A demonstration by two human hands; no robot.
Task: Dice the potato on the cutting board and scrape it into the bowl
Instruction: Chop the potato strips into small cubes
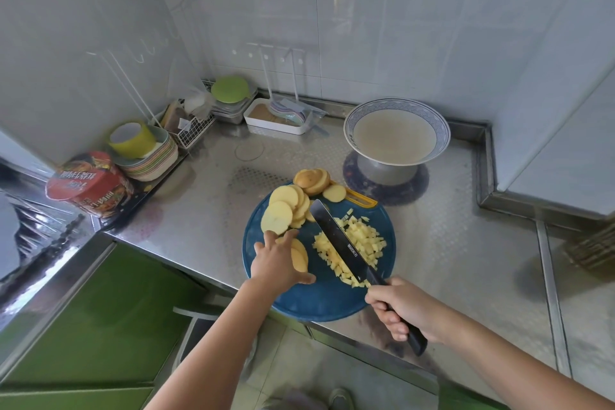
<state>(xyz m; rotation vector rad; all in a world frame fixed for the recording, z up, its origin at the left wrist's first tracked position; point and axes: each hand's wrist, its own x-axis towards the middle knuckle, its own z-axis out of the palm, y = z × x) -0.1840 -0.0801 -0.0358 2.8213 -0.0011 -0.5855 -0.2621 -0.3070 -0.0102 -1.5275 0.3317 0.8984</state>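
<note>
Right hand [402,308] fingers clenched round knife [342,243] handle, blade across potato dice [364,238]; left hand [278,263] fingers released, resting on potato slices [301,258].

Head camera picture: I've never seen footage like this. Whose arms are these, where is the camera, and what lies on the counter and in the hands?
No machine here: a person wears the camera on the head, looking down at their own arms. The right hand grips a black-bladed kitchen knife across a pile of diced potato on a round blue cutting board on the steel counter. The left hand rests on pale potato slices. Behind stands a blue-patterned white bowl of cloudy liquid.
</note>
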